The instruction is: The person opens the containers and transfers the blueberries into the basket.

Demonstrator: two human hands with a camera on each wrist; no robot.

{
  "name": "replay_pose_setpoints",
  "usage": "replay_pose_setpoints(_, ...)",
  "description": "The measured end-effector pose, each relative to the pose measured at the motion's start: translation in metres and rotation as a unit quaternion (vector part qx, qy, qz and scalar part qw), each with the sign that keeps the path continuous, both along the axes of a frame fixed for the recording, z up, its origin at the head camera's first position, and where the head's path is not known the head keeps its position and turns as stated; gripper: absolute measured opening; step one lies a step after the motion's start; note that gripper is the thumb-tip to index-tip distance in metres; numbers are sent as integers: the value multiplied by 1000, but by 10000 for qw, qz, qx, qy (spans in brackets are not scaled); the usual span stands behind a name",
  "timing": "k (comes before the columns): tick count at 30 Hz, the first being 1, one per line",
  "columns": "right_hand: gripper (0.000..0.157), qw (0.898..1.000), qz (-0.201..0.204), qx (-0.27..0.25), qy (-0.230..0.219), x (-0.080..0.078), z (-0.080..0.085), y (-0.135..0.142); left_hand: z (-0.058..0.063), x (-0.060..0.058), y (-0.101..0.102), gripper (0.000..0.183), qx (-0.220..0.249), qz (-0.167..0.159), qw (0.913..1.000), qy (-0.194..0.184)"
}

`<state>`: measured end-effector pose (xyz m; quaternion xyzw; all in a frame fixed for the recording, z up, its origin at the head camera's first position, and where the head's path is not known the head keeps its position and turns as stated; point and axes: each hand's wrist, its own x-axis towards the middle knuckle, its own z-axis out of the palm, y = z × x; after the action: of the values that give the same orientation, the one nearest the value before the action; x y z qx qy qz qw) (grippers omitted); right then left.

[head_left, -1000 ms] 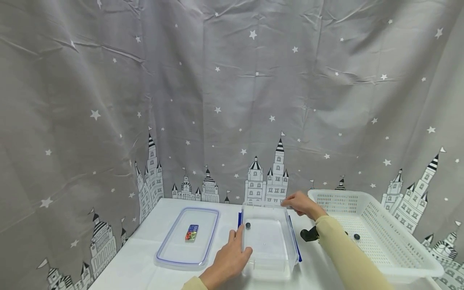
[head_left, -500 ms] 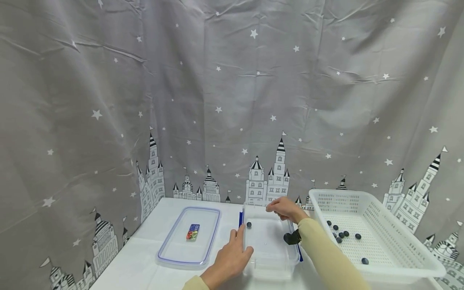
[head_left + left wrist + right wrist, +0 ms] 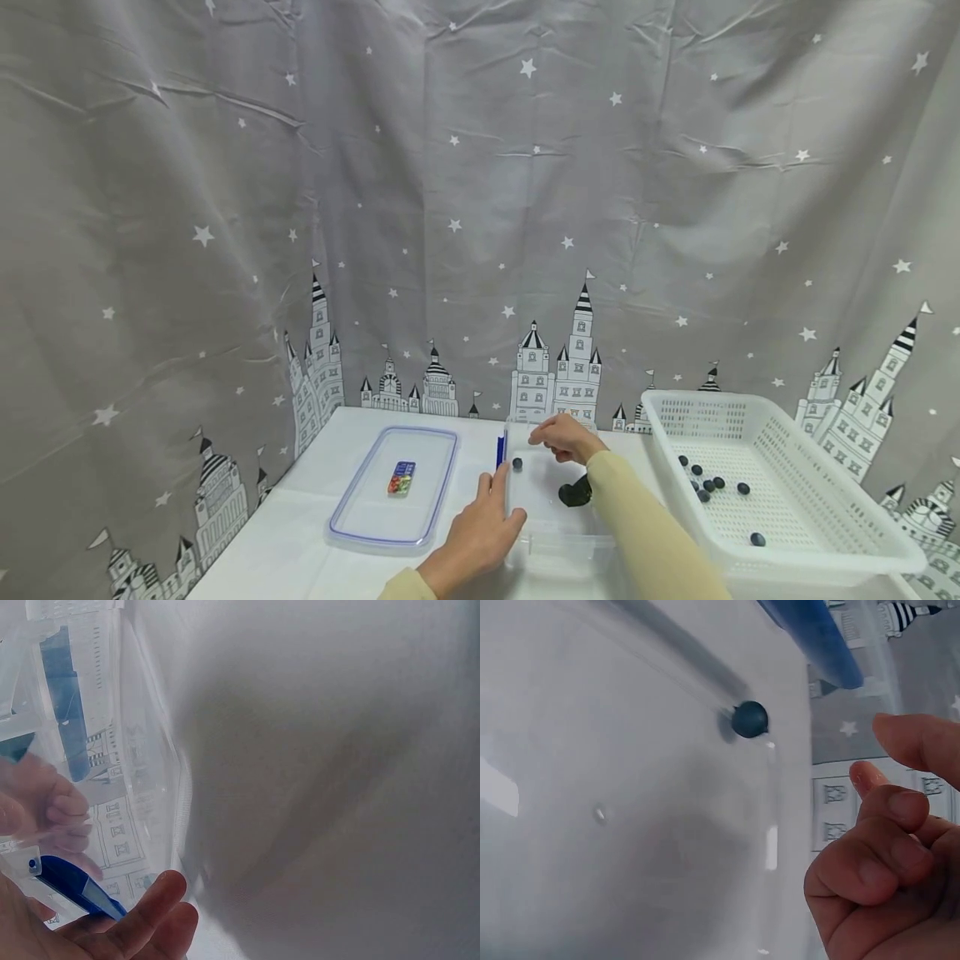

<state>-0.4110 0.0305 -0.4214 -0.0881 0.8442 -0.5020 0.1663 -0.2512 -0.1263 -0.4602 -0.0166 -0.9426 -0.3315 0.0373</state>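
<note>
A clear plastic food container (image 3: 540, 508) with blue side latches stands in the middle of the table in the head view. My left hand (image 3: 480, 521) holds its left wall, thumb at the rim and fingers outside, beside a blue latch (image 3: 79, 889). Inside, near that wall, lies one blueberry (image 3: 517, 464), which also shows in the right wrist view as a dark blue ball (image 3: 750, 720). Over the far part of the container hovers my right hand (image 3: 566, 437). Its thumb and forefinger are apart, the other fingers are bent, and it holds nothing.
To the right is a white perforated basket (image 3: 795, 500) with several blueberries (image 3: 708, 485). A clear lid with a blue seal (image 3: 375, 508) lies at the left, bearing a small fruit label (image 3: 401, 479). Behind the table hangs a grey curtain (image 3: 480, 208).
My right hand has moved left from beside the basket to above the container, near the blueberry. More of the basket's blueberries are uncovered. The left hand stays at the container's wall.
</note>
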Motion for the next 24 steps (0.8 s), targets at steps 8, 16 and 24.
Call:
replay_pose_setpoints(8, 28, 9990, -334, 46, -309, -1, -16, -16, 0, 0, -1, 77, 27, -58, 9999, 95)
replay_pose_setpoints(16, 27, 9962, -682, 330, -426, 1, -30, -20, 0, -2, 1, 79, -17, -106, 9997, 218)
replay_pose_setpoints(24, 29, 9952, -679, 558, -434, -1, -41, -26, -1, -1, -1, 78, 8, -81, 9997, 217)
